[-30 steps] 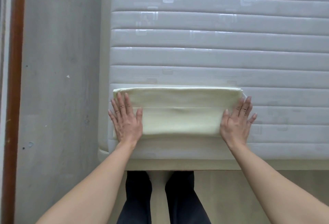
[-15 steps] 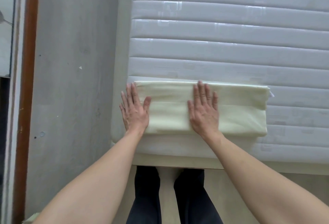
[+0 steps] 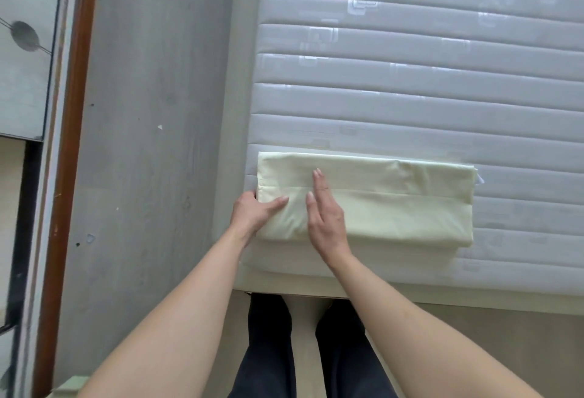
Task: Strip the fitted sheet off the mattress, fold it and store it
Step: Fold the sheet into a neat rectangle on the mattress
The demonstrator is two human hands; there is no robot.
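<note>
You see a sheet (image 3: pixel 395 201) of smooth, matt pale cloth. Your mattress (image 3: pixel 410 87) is quilted fabric with a faint sheen. At left, the floor (image 3: pixel 142 144) looks matt grey.

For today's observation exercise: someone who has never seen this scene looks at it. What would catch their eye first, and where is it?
The pale yellow folded sheet stands out, lying as a long band at the near edge of the bare quilted mattress. The left hand grips its left end, thumb on top. The right hand is set edge-on beside it, fingers straight across the sheet.
</note>
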